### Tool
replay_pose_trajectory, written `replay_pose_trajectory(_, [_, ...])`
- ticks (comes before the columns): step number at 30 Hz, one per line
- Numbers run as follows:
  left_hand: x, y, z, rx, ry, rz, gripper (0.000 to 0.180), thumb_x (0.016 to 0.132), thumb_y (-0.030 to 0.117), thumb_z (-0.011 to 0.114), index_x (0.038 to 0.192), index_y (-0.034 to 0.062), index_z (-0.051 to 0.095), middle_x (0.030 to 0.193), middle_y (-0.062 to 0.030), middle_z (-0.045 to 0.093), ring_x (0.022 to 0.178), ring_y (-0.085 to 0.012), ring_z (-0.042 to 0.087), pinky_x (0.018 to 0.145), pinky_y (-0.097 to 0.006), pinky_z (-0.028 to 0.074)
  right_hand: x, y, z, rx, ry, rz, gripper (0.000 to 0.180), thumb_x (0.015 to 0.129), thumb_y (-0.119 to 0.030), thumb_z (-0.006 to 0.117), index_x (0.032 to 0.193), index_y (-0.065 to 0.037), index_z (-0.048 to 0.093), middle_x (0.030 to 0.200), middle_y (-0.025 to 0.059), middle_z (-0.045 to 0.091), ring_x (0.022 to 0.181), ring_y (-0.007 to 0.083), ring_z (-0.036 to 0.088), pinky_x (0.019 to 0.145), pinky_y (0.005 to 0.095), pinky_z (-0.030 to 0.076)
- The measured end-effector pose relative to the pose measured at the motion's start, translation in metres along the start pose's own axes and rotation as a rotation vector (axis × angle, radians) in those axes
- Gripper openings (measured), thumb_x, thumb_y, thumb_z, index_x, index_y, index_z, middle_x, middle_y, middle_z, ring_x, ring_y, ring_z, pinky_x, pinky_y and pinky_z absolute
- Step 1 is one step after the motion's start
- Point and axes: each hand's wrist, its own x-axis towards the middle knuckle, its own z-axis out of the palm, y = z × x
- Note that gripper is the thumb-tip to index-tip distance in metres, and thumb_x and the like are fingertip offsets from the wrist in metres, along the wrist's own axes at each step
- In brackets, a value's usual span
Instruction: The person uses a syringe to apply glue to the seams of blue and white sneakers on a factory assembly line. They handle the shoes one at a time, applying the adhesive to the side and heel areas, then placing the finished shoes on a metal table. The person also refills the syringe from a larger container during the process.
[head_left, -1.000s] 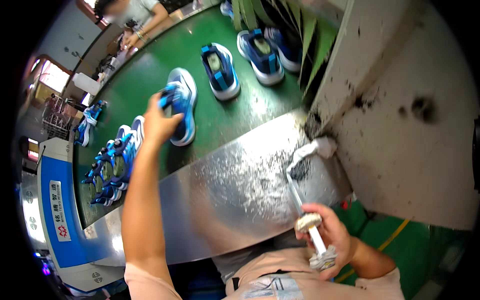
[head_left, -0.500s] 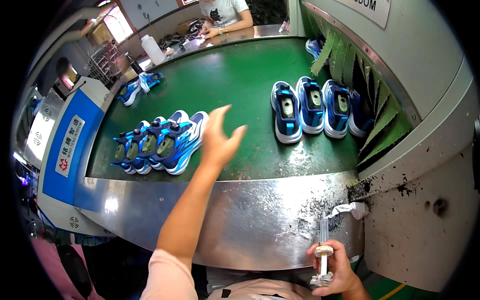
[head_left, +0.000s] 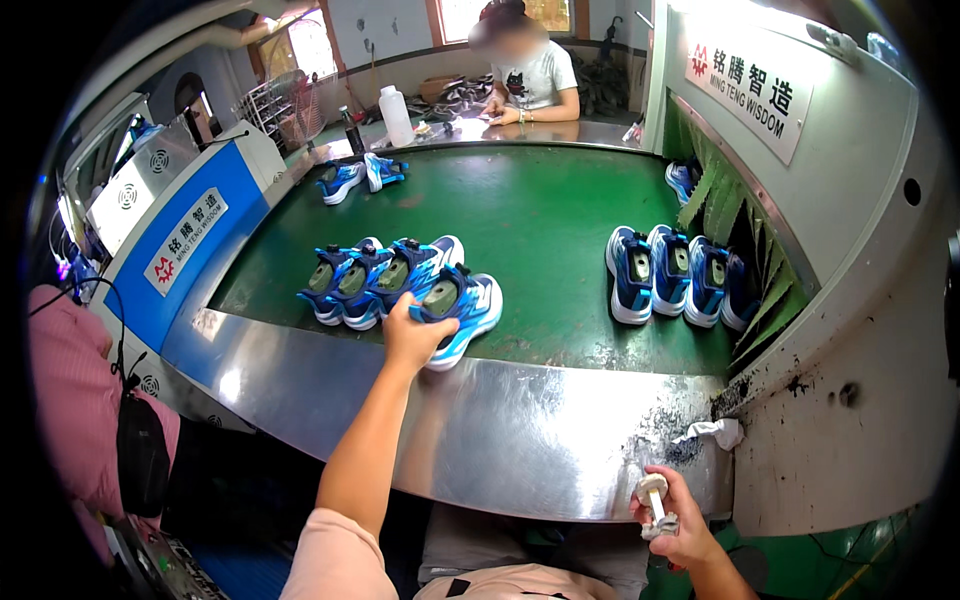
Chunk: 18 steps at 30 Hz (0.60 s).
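My left hand (head_left: 413,335) is closed on the heel end of a blue sneaker (head_left: 478,318) with white sole, at the right end of a row on the green belt (head_left: 540,235). The sneaker's toe points away to the right, and a green shoe last fills its opening. Beside it stand three similar sneakers (head_left: 393,268). At the lower right, over the metal edge, my right hand (head_left: 683,522) grips a syringe (head_left: 655,497) by its flange and plunger, both crusted with pale residue. The clear barrel is hard to make out.
Several more sneakers (head_left: 668,270) stand by the green flap curtain (head_left: 755,225) on the right. Two others (head_left: 343,182) are at the far left. A crumpled white cloth (head_left: 715,432) lies on the metal ledge (head_left: 520,440). A person (head_left: 535,85) sits across, near a white bottle (head_left: 396,117).
My left hand has come down from open air and taken hold of the rightmost sneaker of the left row, which now sits nearer and apart. The view has tilted up; my right hand keeps the syringe.
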Motion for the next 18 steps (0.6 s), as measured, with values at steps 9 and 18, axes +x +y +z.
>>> replay_pose_trajectory(9, [-0.19,0.009,-0.028,-0.303,0.148,0.033,0.061,0.067,0.006,0.079,0.118,0.0015,0.046,0.117,-0.012,0.053,0.109,-0.0227,0.054,0.088,-0.033,0.046,0.002,0.001,-0.016,-0.697,0.09,-0.082,0.097,0.067,-0.037,0.083,0.141,-0.007,0.027,0.105,0.0107,0.056,0.083,0.0201,0.056,0.076,0.0318,0.048])
replay_pose_trajectory(18, [-0.098,0.119,-0.086,0.497,-0.531,0.983,0.089,0.046,0.028,0.09,0.122,0.002,0.054,0.135,-0.0198,0.047,0.126,-0.0373,0.046,0.095,-0.047,0.046,-0.035,-0.016,0.001,-0.624,0.014,0.029,0.092,0.068,-0.039,0.08,0.138,-0.007,0.03,0.087,0.0097,0.052,0.068,0.0195,0.05,0.063,0.0316,0.044])
